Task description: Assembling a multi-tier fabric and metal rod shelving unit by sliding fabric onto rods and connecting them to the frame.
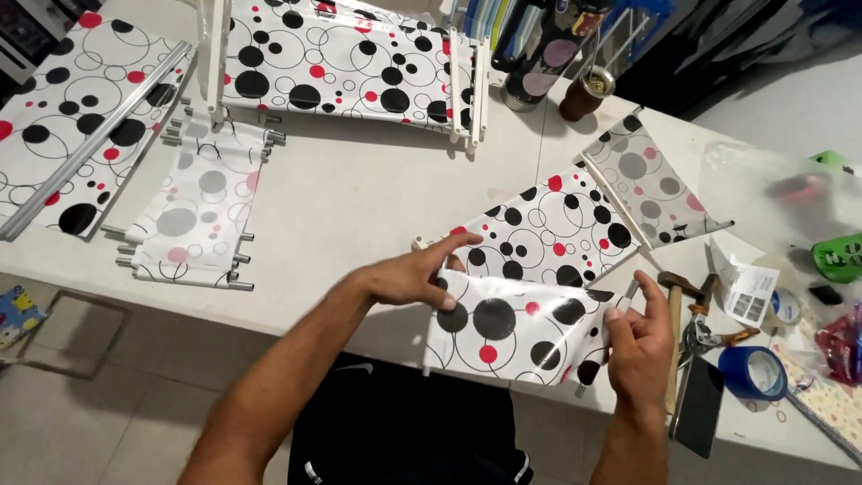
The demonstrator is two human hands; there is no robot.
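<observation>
A white fabric panel (530, 269) printed with black, red and outlined circles lies folded at the near edge of the white table (359, 207). My left hand (409, 278) presses flat on its left part, fingers spread toward a thin metal rod end. Gripping the panel's right edge is my right hand (642, 337), by a rod (620, 211) that crosses the cloth. Farther right, the panel's pale reverse side is turned up.
More spotted panels with metal rods lie at the left (193, 211), far left (76, 117) and back (350, 67). A hammer (675, 314), pliers (705, 332), blue tape roll (754, 373), dark phone (700, 404), and green parts (840, 256) crowd the right. A cup (588, 90) stands behind.
</observation>
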